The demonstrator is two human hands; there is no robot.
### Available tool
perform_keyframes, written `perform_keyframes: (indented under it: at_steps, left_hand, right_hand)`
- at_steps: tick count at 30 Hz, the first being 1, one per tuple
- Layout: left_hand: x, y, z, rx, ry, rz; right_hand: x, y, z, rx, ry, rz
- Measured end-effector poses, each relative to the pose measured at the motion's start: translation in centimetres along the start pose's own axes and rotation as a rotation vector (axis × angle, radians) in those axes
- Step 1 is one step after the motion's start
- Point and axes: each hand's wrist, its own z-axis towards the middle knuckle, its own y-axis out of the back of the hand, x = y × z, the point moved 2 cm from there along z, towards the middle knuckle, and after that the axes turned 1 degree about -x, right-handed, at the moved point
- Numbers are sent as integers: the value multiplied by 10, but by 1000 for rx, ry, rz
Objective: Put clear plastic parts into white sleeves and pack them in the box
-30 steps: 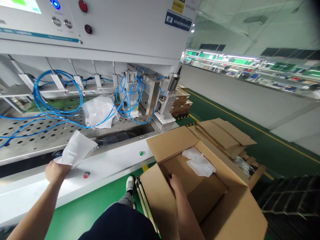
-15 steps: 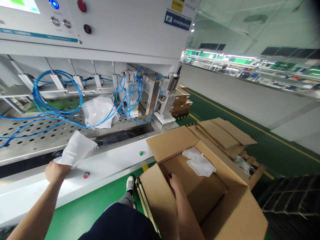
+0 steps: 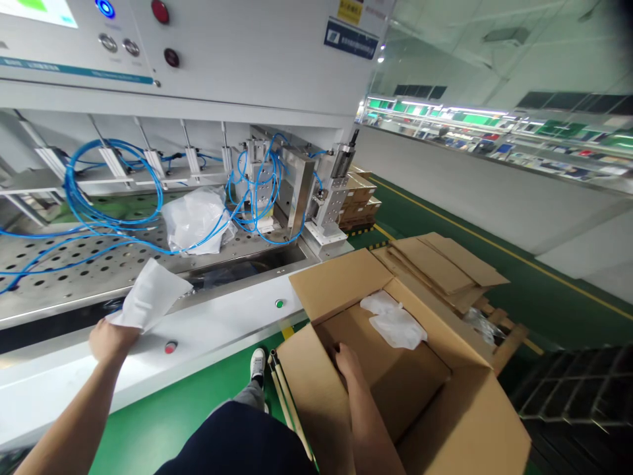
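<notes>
My left hand [image 3: 113,338] is closed on the lower corner of a thin white bag [image 3: 155,293], which stands up from the fingers over the front rail of the machine. Inside an open cardboard box [image 3: 462,432], my right hand [image 3: 347,361] reaches down at the left inner wall. Its fingers are curled at the edge of a flat cardboard sheet [image 3: 395,369]; their tips are partly hidden, and I cannot make out what they grip. A crumpled white bag [image 3: 395,322] lies on that sheet, to the right of the hand.
Behind the rail, a perforated metal bed [image 3: 119,254] carries a clear plastic bag [image 3: 196,221] and blue air hoses [image 3: 116,198]. A green button [image 3: 279,303] and a red button [image 3: 171,347] sit on the rail. Flattened cardboard [image 3: 440,264] is stacked beyond the box.
</notes>
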Motion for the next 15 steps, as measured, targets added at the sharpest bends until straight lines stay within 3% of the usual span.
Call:
perform_keyframes:
  at_steps: [15]
  left_hand:
    - [-2,3,0,17,36,-2]
  right_hand:
    - [0,1,0,-3,18,10]
